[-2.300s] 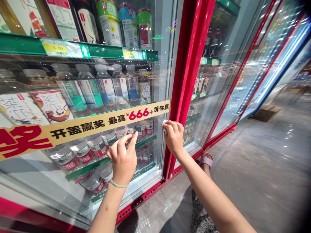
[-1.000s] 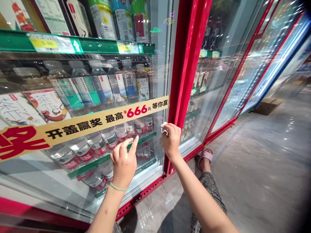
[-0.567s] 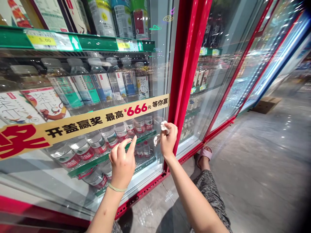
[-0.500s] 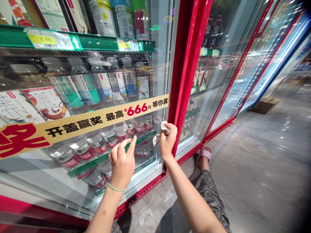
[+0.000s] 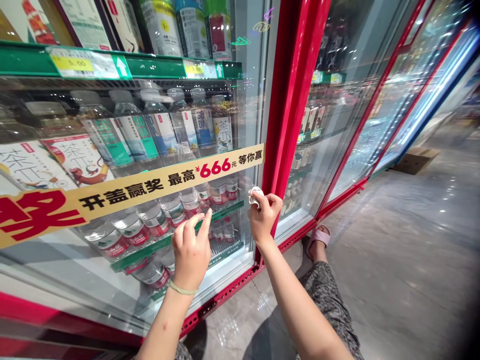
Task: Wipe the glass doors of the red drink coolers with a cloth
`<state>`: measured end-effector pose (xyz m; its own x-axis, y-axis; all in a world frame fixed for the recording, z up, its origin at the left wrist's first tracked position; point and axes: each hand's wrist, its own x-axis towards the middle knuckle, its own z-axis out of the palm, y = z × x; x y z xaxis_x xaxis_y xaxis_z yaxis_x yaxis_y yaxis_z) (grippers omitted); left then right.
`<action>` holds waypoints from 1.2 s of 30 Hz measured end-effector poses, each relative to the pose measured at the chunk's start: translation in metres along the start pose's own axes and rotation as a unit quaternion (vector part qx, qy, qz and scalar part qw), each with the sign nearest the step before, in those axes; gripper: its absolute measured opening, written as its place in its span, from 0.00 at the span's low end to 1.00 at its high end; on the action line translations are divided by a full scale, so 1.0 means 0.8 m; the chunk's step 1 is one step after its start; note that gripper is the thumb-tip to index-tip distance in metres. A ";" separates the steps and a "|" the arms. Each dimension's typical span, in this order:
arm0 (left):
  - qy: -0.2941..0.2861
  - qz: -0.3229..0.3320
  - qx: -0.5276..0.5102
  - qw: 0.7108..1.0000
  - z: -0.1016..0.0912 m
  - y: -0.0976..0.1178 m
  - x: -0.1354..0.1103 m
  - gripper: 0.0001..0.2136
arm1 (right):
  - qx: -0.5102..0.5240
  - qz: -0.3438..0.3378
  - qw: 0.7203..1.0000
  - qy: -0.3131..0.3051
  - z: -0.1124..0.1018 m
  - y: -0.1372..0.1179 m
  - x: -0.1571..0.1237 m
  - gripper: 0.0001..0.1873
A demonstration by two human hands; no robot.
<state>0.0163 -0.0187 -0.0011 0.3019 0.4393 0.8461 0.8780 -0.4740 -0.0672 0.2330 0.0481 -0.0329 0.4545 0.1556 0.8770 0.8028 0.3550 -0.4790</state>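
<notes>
1. Furthest left, a beige printed strip (image 5: 168, 182) crosses the clear glass door (image 5: 250, 125), climbing gently to the right; its left end runs out of view.
2. Behind the glass, clear bottles with white-and-teal labels (image 5: 114, 142) stand in a row under a green shelf edge (image 5: 30, 60); the packages above are cut off at the top. The strip partly covers red-labelled clear bottles (image 5: 135, 232) lower down.
3. My left hand (image 5: 192, 247), a pale green band (image 5: 183, 289) around its wrist, is raised before the lower shelves. Its fingers are loosely bent and released, thumb apart from forefinger. My palm is hidden, and I cannot tell whether my fingertips touch the glass.
4. My right hand (image 5: 264, 220) pinches a crumpled white soft wad (image 5: 254, 196) just left of the red metal door frame (image 5: 296, 100). The wad's exposed end points up and left; my fingers hide the rest, so I cannot make out its long axis or whether it meets the glass.
5. Further right, a pink sandal (image 5: 320, 237) and grey patterned trousers (image 5: 330, 300) show beyond my forearm, which partly hides the trousers.
</notes>
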 end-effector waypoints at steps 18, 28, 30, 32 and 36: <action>-0.007 -0.006 0.005 1.000 0.000 0.001 0.001 0.24 | 0.064 0.025 0.998 -0.014 0.003 0.000 -0.012 0.16; -0.013 -0.028 0.063 0.998 -0.009 0.004 -0.002 0.25 | 0.094 -0.063 0.990 -0.080 0.000 -0.021 -0.037 0.13; -0.007 -0.029 0.064 0.997 -0.012 -0.002 -0.006 0.26 | 0.089 0.025 0.995 -0.035 0.002 -0.003 -0.016 0.11; -0.005 -0.030 0.063 0.998 -0.015 -0.008 -0.010 0.26 | 0.083 0.060 0.995 -0.019 0.004 -0.001 -0.006 0.11; -0.007 -0.035 0.061 0.998 -0.019 -0.015 -0.016 0.25 | 0.076 -0.009 0.996 -0.041 0.010 -0.050 -0.031 0.15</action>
<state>-0.0042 -0.0302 -0.0030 0.2437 0.4793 0.8431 0.9352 -0.3464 -0.0734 0.1865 0.0374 -0.0353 0.4023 0.2193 0.8888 0.7403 0.4932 -0.4568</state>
